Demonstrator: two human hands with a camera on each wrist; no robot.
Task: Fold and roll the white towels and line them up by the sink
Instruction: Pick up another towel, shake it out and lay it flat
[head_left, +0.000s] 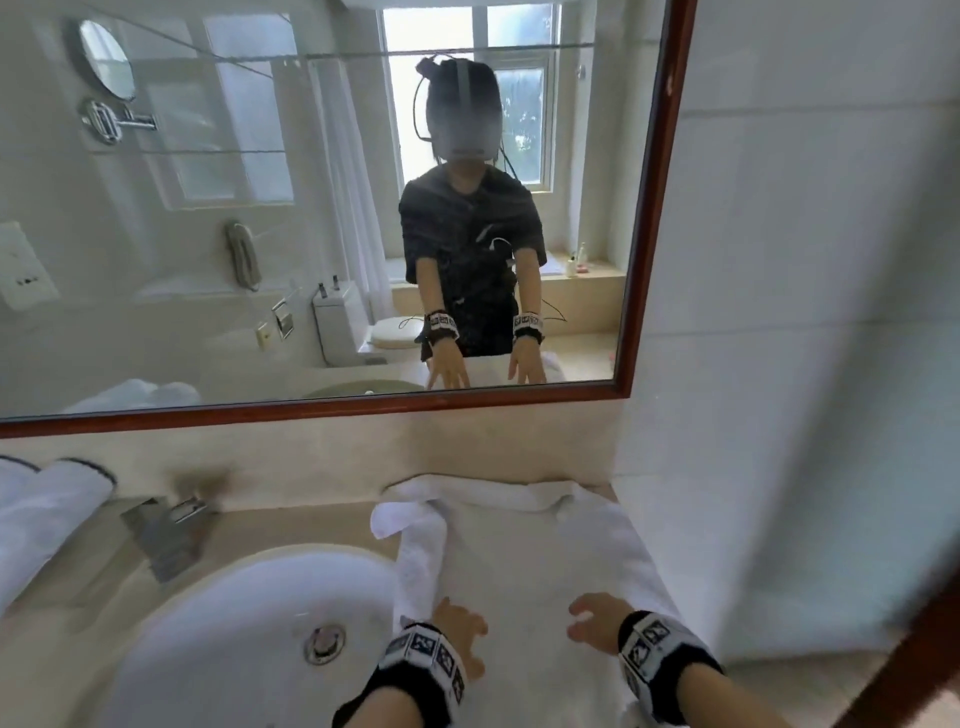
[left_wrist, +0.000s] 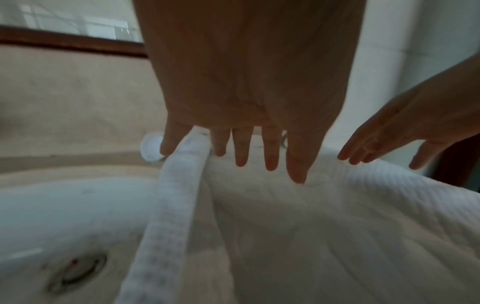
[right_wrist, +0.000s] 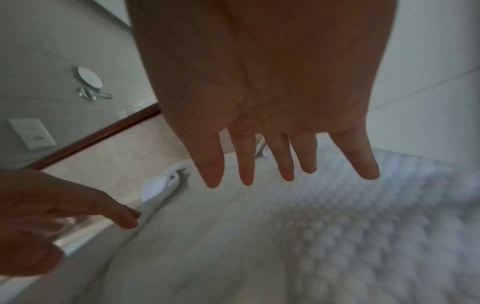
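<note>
A white waffle towel (head_left: 524, 551) lies spread on the counter right of the sink (head_left: 249, 623), its left edge bunched into a ridge (left_wrist: 176, 195) along the basin rim. My left hand (head_left: 460, 631) hovers over the towel's near left part with fingers straight and spread (left_wrist: 270, 162). My right hand (head_left: 595, 621) is beside it over the near right part, fingers (right_wrist: 246, 176) also straight. Neither hand holds anything. The towel (right_wrist: 337, 226) fills the lower part of the right wrist view. Two rolled white towels (head_left: 41, 514) lie on the counter left of the tap.
A chrome tap (head_left: 166, 530) stands behind the basin, whose drain (head_left: 324, 643) shows near my left wrist. A wood-framed mirror (head_left: 649, 208) runs along the back. A white tiled wall (head_left: 805, 364) closes the counter on the right, with a brown door edge (head_left: 904, 675) nearby.
</note>
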